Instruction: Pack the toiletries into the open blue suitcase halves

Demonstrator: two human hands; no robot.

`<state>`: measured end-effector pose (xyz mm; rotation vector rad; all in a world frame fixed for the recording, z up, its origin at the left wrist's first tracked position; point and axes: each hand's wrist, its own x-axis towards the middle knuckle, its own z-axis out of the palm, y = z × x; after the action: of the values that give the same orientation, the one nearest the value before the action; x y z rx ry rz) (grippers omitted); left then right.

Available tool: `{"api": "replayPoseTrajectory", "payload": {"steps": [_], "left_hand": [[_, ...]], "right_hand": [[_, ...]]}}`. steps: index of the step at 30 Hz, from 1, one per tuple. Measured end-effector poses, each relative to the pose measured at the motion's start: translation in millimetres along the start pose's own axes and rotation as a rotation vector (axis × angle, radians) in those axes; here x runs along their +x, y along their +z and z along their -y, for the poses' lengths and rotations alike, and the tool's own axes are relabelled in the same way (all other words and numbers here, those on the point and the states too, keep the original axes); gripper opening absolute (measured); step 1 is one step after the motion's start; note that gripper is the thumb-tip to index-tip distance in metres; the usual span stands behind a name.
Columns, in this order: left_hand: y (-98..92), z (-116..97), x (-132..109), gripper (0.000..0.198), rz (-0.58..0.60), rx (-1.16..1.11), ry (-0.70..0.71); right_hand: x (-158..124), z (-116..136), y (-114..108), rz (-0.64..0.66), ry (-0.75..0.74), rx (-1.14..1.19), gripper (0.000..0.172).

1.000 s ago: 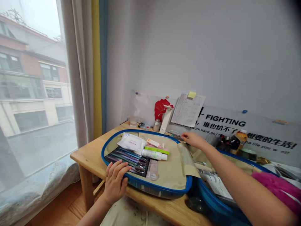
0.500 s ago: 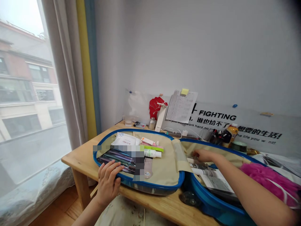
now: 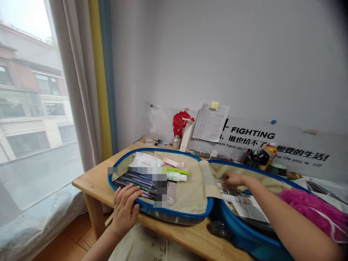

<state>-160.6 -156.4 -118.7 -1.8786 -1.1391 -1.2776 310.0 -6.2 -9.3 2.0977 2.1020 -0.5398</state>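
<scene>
Head view: left hand [image 3: 125, 212], at 7 o'clock, lays spread fingers, grasping nothing, on the toothbrush pack [image 3: 140, 182] by the open suitcase [image 3: 179, 214] rim on the table [image 3: 91, 181], apparently steadying it; right hand [image 3: 233, 178], at 4 o'clock, curls fingers among tubes [image 3: 236, 198] in the other half, grip indeterminable.

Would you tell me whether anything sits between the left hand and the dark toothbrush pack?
Nothing visible does: the left hand lies directly on the dark toothbrush pack, across the suitcase's blue rim.
</scene>
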Motion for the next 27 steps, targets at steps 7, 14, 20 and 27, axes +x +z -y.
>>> {"api": "replayPoseTrajectory", "payload": {"steps": [7, 14, 20, 27], "left_hand": [[0.5, -2.1, 0.7, 0.031, -0.010, 0.007, -0.004], [-0.3, -2.2, 1.6, 0.031, -0.006, 0.009, -0.004], [-0.9, -2.4, 2.3, 0.031, -0.011, -0.004, 0.000], [-0.6, -2.6, 2.0, 0.031, -0.010, -0.004, -0.007]], "right_hand": [[-14.9, 1.0, -5.1, 0.013, -0.019, 0.010, 0.031], [-18.8, 13.7, -3.6, 0.014, 0.001, 0.015, 0.022], [-27.5, 14.5, -5.8, 0.036, 0.054, 0.056, 0.021], [-39.8, 13.8, -24.3, -0.110, 0.050, 0.066, 0.031]]}}
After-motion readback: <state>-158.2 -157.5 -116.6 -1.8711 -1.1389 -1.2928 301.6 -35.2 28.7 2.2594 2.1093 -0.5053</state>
